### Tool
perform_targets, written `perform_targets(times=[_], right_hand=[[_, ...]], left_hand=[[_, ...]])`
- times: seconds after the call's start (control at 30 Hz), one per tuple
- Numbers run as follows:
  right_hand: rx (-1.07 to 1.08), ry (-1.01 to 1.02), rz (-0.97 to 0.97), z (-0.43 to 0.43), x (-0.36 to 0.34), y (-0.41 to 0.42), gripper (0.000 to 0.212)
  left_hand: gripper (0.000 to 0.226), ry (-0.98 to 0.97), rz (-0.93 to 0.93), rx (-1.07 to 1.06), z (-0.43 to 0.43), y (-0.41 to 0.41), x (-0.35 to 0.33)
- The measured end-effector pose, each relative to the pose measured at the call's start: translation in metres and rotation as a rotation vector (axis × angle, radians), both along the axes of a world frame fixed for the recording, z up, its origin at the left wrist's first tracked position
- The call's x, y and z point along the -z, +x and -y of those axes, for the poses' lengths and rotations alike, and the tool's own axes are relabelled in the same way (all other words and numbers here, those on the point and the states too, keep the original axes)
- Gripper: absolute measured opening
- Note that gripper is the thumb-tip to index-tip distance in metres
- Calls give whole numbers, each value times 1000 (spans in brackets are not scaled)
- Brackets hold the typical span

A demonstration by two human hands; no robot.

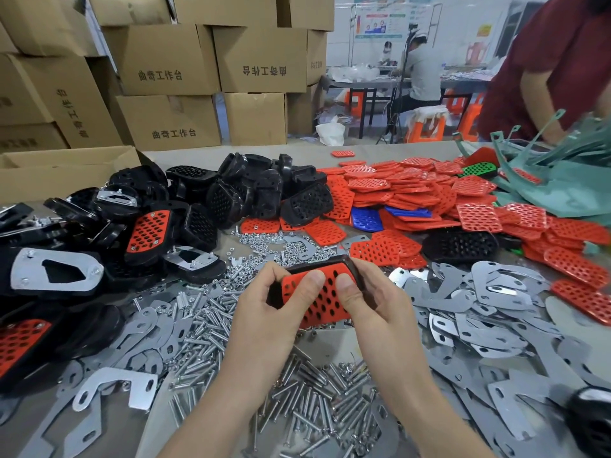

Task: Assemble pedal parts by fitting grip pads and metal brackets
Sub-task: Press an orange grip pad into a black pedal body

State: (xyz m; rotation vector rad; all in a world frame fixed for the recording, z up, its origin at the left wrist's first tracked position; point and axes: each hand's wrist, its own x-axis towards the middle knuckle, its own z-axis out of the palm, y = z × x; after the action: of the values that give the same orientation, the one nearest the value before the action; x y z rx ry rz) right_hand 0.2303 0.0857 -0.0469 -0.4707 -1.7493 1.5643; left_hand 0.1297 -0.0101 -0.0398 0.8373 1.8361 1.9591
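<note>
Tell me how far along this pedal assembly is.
Done: a few padded pedals lie at left, one showing its metal bracket. In hand: the left hand and right hand grip a black pedal, thumbs on its red grip pad. Left: heaps of loose red pads, bare black pedals, brackets and bolts.

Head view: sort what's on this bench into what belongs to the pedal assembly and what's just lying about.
Job in hand: black pedal body, gripped by left hand and right hand, thumbs on its red grip pad; loose red pads; black pedal pile; metal brackets; bolts; nuts.

Lying about: cardboard boxes; green plastic parts; blue pads.
</note>
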Motion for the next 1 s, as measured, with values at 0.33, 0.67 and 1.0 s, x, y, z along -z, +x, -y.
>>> perform_targets(times=[0.33,0.67,1.0], right_hand=[[-95,-442,-70,-14,1,-1,54],[-11,-645,-7,-22,7,-3,23],[85,-806,-122,-34,2,-13,28]], left_hand=[[46,-56,-121,-38,0,-4,7],[30,121,-186,-145,2,-3,3],[23,313,454,-302,9,-33,-3]])
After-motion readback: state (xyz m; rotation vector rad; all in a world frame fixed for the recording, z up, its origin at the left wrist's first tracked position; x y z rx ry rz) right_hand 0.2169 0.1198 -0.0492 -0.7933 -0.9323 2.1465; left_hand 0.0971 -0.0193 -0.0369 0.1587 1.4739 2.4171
